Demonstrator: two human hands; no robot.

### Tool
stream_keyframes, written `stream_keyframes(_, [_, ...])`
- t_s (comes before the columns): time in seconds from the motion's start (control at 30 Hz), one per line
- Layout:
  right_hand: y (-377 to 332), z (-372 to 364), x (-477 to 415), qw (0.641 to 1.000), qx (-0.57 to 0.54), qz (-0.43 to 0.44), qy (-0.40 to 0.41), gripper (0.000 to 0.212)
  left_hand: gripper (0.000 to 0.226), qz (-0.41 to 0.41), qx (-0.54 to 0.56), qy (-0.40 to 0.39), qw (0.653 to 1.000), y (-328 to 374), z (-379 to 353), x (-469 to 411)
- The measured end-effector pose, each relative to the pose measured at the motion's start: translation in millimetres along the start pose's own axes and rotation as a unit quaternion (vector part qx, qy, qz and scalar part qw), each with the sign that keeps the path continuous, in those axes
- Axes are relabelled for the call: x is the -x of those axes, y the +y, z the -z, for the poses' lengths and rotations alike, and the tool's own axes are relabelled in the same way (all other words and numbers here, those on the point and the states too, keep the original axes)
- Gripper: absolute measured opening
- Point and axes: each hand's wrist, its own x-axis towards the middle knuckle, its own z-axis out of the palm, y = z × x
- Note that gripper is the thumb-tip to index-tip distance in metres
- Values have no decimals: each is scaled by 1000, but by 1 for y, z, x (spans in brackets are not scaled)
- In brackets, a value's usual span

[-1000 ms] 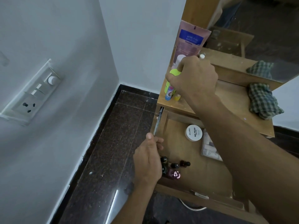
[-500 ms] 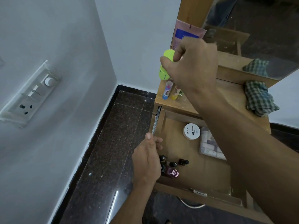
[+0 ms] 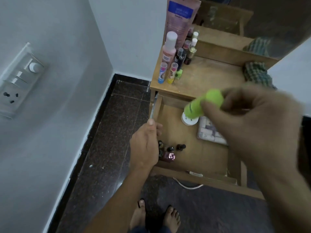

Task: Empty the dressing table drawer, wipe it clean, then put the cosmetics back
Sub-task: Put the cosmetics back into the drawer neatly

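The wooden drawer [image 3: 198, 153] is pulled out. My left hand [image 3: 145, 145] grips its left side wall. My right hand [image 3: 249, 118], blurred, holds a bright green bottle [image 3: 202, 105] tilted above the drawer's back. Inside lie a round white jar [image 3: 189, 121], a clear pouch of white tubes [image 3: 210, 132] and small dark nail polish bottles [image 3: 170, 149] at the front left. Several cosmetics stand on the tabletop's [image 3: 210, 78] left end: a pink bottle [image 3: 169, 49], a tall pink tube [image 3: 180, 19], two small capped sticks [image 3: 167, 73].
A checked cloth [image 3: 256, 74] lies at the tabletop's right, below the mirror [image 3: 252, 19]. A wall with a switch and socket plate [image 3: 18, 78] runs along the left. Dark tiled floor [image 3: 114, 132] lies between wall and table. My bare feet [image 3: 156, 216] stand before the drawer.
My right hand lifted the green bottle off the tabletop and carried it down and right, over the open drawer. My left hand stayed on the drawer's side.
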Motion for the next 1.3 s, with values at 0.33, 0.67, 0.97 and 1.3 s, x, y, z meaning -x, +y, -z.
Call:
stream_keyframes(0.33, [55, 0, 111, 989, 82, -35, -114, 43, 66, -1, -49, -16, 999, 1, -4, 3])
stream_keyframes(0.67, [85, -30, 127, 978, 115, -58, -162, 47, 73, 10, -88, -11, 996, 4, -3, 4])
stream_keyframes(0.97, [97, -45, 134, 966, 141, -56, -210, 59, 69, -5, -76, -4, 997, 0, -4, 6])
stream_keyframes(1.3, [79, -34, 109, 922, 203, -140, -299, 44, 64, 4, -70, -13, 997, 5, -3, 6])
